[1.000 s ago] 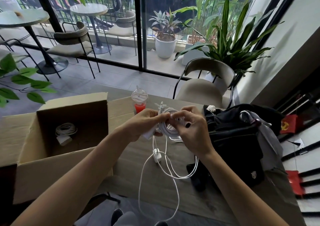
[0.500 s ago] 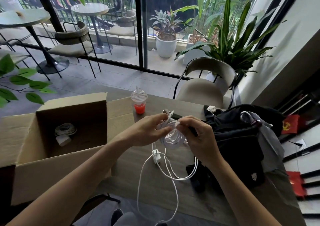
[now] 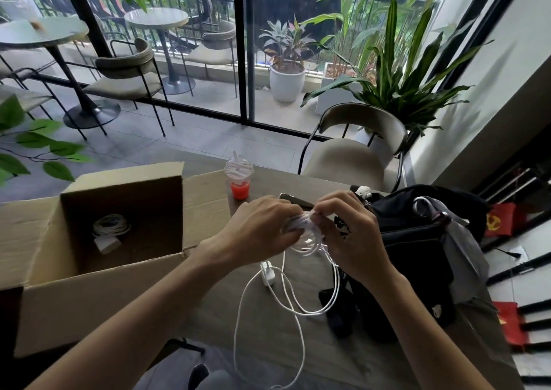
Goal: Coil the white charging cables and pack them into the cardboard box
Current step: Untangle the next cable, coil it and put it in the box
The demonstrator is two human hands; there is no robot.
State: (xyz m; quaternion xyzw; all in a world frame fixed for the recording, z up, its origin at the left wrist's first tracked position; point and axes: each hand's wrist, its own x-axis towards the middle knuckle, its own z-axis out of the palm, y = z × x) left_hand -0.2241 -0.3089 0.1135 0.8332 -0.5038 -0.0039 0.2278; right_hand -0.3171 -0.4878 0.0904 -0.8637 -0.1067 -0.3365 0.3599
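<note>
- At the centre of the frame the left hand and the right hand both grip a part-wound white cable coil, fingers curled round it.
- Its loose length trails down over the worktop, past a white plug.
- The cardboard box, lower left, stands open with another coiled cable inside.
- A black bag lies at right.

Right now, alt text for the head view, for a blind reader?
The left hand and right hand grip a half-coiled white cable above the table, its slack looping toward the near edge. An open cardboard box at left holds one coiled cable.
</note>
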